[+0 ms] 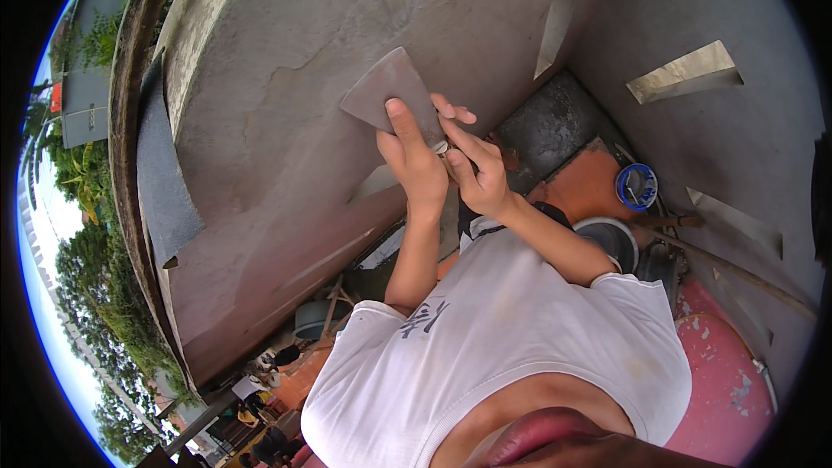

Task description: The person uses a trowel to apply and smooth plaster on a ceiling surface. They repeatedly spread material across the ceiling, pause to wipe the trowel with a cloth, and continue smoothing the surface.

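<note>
Just above frame centre, a flat grey metal scraper [386, 87] is held, its wide edge turned to the upper left and its narrow end mostly hidden among the fingers. The blade is pinched low down by the left hand [418, 166], with one digit laid along the near face. The right hand [487, 182] is set close against the narrow end, fingers bent (full grip or light touch: cannot be told). Two more fingertips are seen beside the blade's right edge; which hand they belong to cannot be told. Behind the scraper, the upper middle is filled by a grey plastered wall [286, 130]; contact between blade and wall cannot be confirmed. At upper right, a second grey wall [771, 52] is pierced by slanted slots. Right of centre, a blue-rimmed bucket [637, 187] is stood on orange floor [582, 184], with a grey basin [626, 247] just below it in the frame. At lower right, a pink surface [715, 381] is marked by flaked paint. Greenery [91, 286] is seen along the left edge.
</note>
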`<state>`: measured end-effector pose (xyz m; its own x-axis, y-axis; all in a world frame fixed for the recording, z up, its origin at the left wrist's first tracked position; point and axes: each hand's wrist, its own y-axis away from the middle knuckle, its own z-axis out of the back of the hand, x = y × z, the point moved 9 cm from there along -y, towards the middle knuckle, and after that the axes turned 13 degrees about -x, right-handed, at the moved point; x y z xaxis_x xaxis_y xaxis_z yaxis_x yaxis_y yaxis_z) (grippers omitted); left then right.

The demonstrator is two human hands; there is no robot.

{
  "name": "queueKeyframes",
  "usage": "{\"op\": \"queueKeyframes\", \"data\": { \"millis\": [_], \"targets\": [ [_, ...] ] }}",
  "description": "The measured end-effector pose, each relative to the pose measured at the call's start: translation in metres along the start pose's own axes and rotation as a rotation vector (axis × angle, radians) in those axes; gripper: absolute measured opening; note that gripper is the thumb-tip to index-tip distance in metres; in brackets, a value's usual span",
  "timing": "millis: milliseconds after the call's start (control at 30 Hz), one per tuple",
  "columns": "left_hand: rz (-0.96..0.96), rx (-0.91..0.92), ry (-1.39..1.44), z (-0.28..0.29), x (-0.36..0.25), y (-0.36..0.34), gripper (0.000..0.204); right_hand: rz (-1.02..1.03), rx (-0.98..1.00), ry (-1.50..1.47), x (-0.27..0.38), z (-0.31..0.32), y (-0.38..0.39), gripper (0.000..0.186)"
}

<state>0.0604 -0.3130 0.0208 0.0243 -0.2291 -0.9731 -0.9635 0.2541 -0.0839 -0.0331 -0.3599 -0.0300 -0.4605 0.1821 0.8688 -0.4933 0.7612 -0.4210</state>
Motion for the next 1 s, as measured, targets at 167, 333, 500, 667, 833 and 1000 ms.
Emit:
{"op": "queueKeyframes", "data": {
  "millis": [167,333,500,667,833,1000],
  "targets": [
    [0.025,0.053,-0.087,-0.011,0.001,-0.001,0.064,-0.051,-0.072,-0.068,-0.008,0.003,0.001,0.043],
    [0.055,-0.027,-0.098,-0.015,-0.002,0.001,0.068,-0.122,-0.12,-0.076,-0.008,0.006,-0.005,0.043],
    [0.073,0.086,-0.192,-0.031,-0.005,-0.001,0.078,-0.1,-0.098,-0.087,-0.005,0.007,-0.019,0.044],
    [0.034,0.225,-0.285,-0.055,-0.016,-0.001,0.071,-0.04,-0.214,-0.123,0.011,0.007,-0.04,0.046],
    [0.018,0.299,-0.254,-0.012,0.03,0.017,0.063,-0.022,-0.171,-0.079,0.007,0.011,-0.026,0.044],
    [0.024,0.347,-0.2,0.026,0.058,0.047,0.073,-0.224,-0.137,-0.322,0.023,0.002,-0.057,0.044]
  ]
}}
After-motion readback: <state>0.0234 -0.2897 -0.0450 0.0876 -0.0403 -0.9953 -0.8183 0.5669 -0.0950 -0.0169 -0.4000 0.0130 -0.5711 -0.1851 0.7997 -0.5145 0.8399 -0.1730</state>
